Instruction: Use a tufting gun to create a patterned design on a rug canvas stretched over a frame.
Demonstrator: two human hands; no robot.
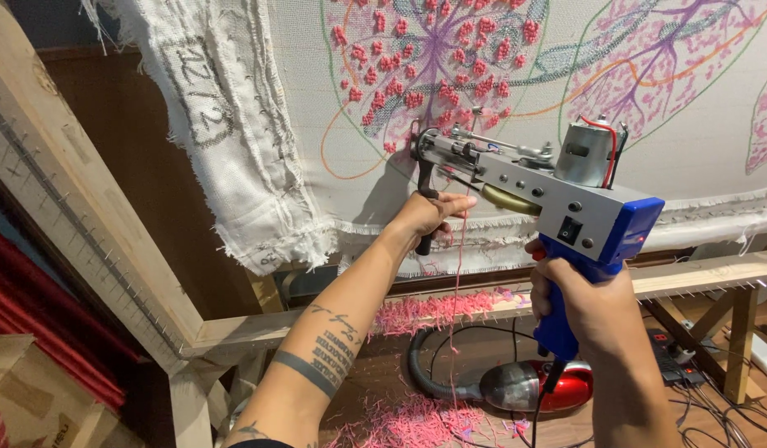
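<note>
A grey and blue tufting gun (pixel 557 207) points left at a white cloth (pixel 333 124) stretched on a wooden frame. My right hand (pixel 586 311) grips its blue rear handle. My left hand (pixel 429 214) is closed around the black front handle under the gun's nose. The needle tip (pixel 415 145) touches the cloth beside a pink tufted flower pattern (pixel 437 62). A pink yarn strand (pixel 460 274) hangs down from the gun.
The wooden frame (pixel 93 241) with tack strips runs along the left and bottom. Pink yarn scraps (pixel 425 314) lie on the lower beam and floor. A red handheld vacuum (pixel 524 386), a power strip (pixel 669 353) and cables sit below. A cardboard box (pixel 35 398) is at lower left.
</note>
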